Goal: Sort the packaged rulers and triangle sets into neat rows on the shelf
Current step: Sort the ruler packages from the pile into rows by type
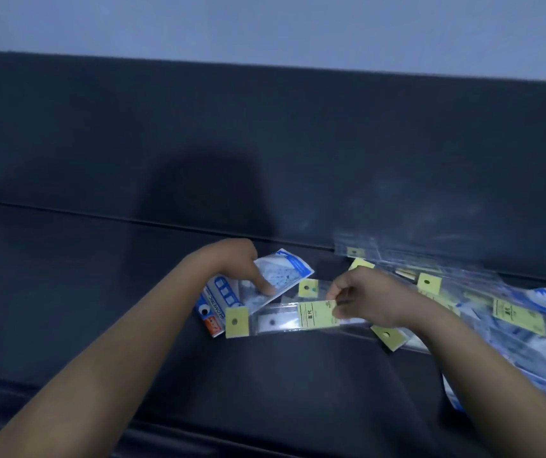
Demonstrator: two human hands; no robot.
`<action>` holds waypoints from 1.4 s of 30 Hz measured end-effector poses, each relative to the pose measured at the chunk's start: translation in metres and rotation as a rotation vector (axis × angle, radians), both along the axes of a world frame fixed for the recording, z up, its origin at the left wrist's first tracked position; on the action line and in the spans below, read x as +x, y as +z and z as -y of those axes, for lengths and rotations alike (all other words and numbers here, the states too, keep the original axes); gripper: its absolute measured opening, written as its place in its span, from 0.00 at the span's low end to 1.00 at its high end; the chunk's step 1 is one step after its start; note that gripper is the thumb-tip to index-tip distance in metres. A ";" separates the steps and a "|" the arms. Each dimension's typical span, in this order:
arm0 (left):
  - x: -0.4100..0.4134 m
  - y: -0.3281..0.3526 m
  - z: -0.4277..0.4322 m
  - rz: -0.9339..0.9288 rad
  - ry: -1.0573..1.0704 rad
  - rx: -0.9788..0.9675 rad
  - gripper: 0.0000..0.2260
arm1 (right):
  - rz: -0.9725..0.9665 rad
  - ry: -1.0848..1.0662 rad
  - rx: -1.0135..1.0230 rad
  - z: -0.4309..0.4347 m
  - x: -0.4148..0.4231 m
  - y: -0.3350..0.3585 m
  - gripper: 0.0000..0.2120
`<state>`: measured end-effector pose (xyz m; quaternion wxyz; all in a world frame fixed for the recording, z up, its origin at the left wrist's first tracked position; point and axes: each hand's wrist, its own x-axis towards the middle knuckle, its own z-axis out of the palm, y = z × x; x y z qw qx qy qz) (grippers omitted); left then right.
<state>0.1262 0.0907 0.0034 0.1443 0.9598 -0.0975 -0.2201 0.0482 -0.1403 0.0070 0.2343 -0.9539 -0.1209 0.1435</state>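
Dark shelf (66,292), pale wall (265,28); left grip (242,262) holds triangle set (285,272), right grip (364,295) pinches ruler pack (314,314).

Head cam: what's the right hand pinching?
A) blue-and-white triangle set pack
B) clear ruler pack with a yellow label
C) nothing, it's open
B: the right hand pinches the clear ruler pack by its yellow end, while the left hand holds the blue-and-white triangle set pack.
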 end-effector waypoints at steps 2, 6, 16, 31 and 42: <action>0.000 0.001 -0.003 0.038 -0.036 -0.113 0.12 | 0.039 -0.060 -0.012 0.002 -0.002 0.003 0.08; -0.001 0.018 -0.008 0.201 -0.081 -0.339 0.05 | 0.172 -0.108 -0.030 0.009 -0.005 0.007 0.05; -0.024 0.074 0.059 0.359 -0.208 -0.745 0.03 | 0.311 -0.110 0.342 0.043 -0.050 0.019 0.04; -0.148 0.049 0.352 0.191 -0.529 -0.651 0.01 | 0.344 -0.403 0.160 0.316 -0.259 0.038 0.06; -0.165 0.001 0.523 -0.148 -0.523 -0.647 0.10 | 0.307 -0.498 0.117 0.463 -0.274 0.029 0.05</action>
